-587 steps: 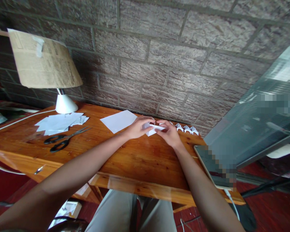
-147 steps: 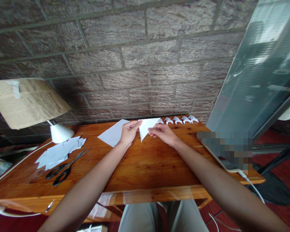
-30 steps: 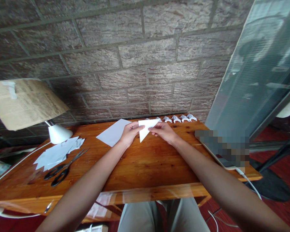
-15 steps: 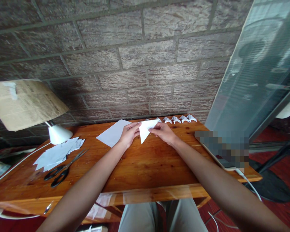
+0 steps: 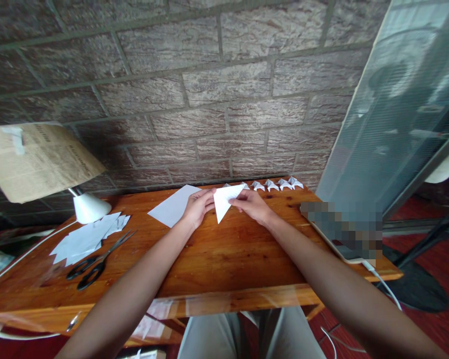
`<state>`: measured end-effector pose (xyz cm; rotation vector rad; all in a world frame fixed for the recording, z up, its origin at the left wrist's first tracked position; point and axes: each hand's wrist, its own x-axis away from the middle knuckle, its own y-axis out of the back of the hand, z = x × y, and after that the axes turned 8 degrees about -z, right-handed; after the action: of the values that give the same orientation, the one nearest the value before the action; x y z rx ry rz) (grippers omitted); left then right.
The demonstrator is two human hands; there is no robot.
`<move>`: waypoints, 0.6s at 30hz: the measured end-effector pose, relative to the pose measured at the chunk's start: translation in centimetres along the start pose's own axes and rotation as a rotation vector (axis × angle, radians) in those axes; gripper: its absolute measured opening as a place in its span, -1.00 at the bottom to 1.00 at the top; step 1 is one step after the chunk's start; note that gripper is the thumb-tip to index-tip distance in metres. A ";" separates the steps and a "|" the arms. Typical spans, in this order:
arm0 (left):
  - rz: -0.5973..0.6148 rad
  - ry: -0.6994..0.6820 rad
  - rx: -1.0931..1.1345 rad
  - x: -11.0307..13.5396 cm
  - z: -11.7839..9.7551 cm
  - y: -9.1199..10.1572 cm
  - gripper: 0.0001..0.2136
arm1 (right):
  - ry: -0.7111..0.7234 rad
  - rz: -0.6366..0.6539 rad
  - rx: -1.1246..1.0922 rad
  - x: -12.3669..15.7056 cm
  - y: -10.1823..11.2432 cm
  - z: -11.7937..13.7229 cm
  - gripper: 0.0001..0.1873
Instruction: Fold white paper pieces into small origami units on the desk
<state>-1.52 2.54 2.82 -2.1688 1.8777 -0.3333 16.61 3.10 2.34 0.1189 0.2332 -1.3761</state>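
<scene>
A white paper folded into a triangle is held just above the wooden table, its point toward me. My left hand pinches its left edge. My right hand pinches its right corner. A flat white sheet lies on the table just left of my left hand. Several small folded white paper shapes stand in a row at the table's back edge, behind my right hand.
A pile of white paper pieces and black-handled scissors lie at the left. A lamp with a paper shade stands behind them. A device with a cable rests at the right edge. A brick wall backs the table.
The loosely folded piece from the earliest frame is now a flat triangle held up by both hands. Over the last second the hands and paper have barely shifted.
</scene>
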 end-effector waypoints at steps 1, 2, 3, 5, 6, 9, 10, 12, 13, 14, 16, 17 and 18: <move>-0.008 -0.008 0.000 0.0 0.0 0.0 -0.69 | 0.000 0.007 0.004 0.0 0.0 0.0 -0.70; -0.014 -0.016 0.002 0.0 0.0 0.1 -0.70 | 0.001 0.015 0.005 0.0 0.0 0.0 -0.70; -0.019 -0.023 0.004 -0.1 0.0 0.1 -0.70 | 0.003 0.021 0.002 0.1 0.0 0.0 -0.70; -0.015 -0.029 0.001 -0.1 0.0 0.2 -0.70 | 0.009 0.023 -0.008 0.1 -0.1 0.1 -0.70; -0.007 -0.027 -0.003 -0.1 0.0 0.2 -0.70 | 0.009 0.021 -0.012 0.0 -0.1 0.1 -0.70; 0.040 -0.017 -0.020 -0.2 0.2 0.2 -0.66 | 0.001 0.009 -0.010 0.0 0.0 0.2 -0.69; 0.063 -0.018 -0.030 -0.2 0.2 0.3 -0.64 | -0.001 0.000 -0.009 0.0 0.0 0.2 -0.68; 0.104 -0.031 -0.055 -0.2 0.4 0.3 -0.61 | 0.001 -0.023 -0.010 -0.1 0.1 0.3 -0.66; 0.121 -0.040 -0.070 -0.2 0.5 0.2 -0.60 | 0.006 -0.034 -0.013 -0.1 0.2 0.3 -0.65; 0.134 -0.047 -0.082 -0.2 0.6 0.2 -0.59 | 0.009 -0.041 -0.016 -0.1 0.2 0.3 -0.65; 0.148 -0.054 -0.099 -0.3 0.8 0.2 -0.59 | 0.007 -0.044 -0.028 -0.2 0.3 0.3 -0.64; 0.151 -0.054 -0.104 -0.3 0.9 0.2 -0.60 | 0.001 -0.041 -0.034 -0.2 0.3 0.3 -0.63; 0.152 -0.054 -0.108 -0.3 0.9 0.3 -0.60 | -0.007 -0.038 -0.040 -0.2 0.3 0.2 -0.63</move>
<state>-1.50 2.82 1.88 -2.0624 2.0586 -0.1446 16.86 3.28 2.60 0.0766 0.2583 -1.4087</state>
